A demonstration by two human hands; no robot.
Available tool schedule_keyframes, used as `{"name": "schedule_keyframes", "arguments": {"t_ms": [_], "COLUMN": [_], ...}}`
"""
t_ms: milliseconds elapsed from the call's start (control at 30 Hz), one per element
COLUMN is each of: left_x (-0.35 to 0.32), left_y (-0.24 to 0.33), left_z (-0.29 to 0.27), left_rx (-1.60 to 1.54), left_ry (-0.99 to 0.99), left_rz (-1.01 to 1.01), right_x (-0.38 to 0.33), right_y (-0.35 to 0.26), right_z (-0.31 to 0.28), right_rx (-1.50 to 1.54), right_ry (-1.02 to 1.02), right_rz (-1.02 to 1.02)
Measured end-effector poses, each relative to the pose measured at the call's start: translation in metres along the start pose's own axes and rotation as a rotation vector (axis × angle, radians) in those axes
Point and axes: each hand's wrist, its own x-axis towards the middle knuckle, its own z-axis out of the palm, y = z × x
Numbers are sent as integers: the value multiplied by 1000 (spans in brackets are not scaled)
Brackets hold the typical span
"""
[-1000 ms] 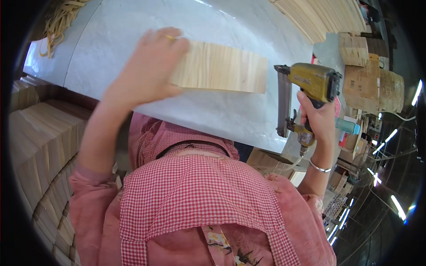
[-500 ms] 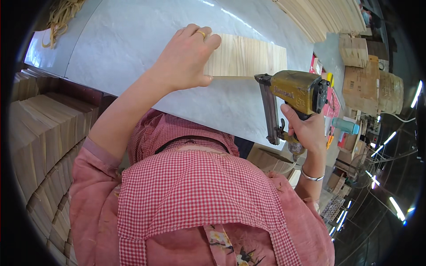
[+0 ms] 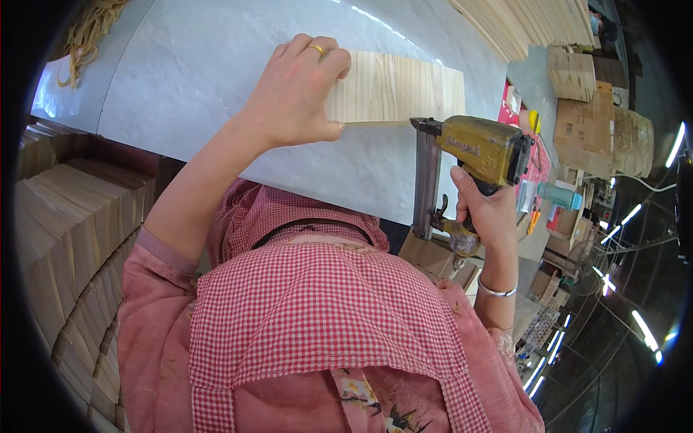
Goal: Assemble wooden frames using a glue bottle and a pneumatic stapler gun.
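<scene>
A pale wooden board (image 3: 401,86) with straight grain lies at the middle of the grey marbled table. My left hand (image 3: 299,90) grips its left end, thumb on the near edge and fingers curled over the far side. My right hand (image 3: 487,213) is wrapped round the handle of a yellow-brown and black pneumatic staple gun (image 3: 476,148). The gun's nose meets the near edge of the board close to its right corner, and its long magazine points toward me. Part of the board's left end is hidden under my left hand.
Several stacked wooden boards (image 3: 76,209) stand at my left, below the table (image 3: 195,79). More boards (image 3: 530,25) are piled at the far right. Cardboard boxes (image 3: 581,133) and a teal bottle (image 3: 559,195) are on the right. Pale strips (image 3: 94,32) hang at the far left.
The staple gun has tilted slightly, its magazine end swinging left, while its nose stays at the board's near edge. My left hand still holds the board.
</scene>
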Motion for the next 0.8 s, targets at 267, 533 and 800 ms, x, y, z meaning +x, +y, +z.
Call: {"name": "schedule_keyframes", "arguments": {"t_ms": [267,533,800], "left_x": [-18,-42,-41], "left_y": [-16,-37,-40], "left_z": [2,3,13], "left_rx": [-145,-498,-509], "left_ry": [72,84,166], "left_rz": [16,-26,15], "right_x": [-6,-22,-22], "right_y": [-15,-30,-43], "right_z": [8,35,61], "right_rx": [-94,-213,-206], "right_ry": [40,-81,-255], "right_rz": [-59,-127,-236]}}
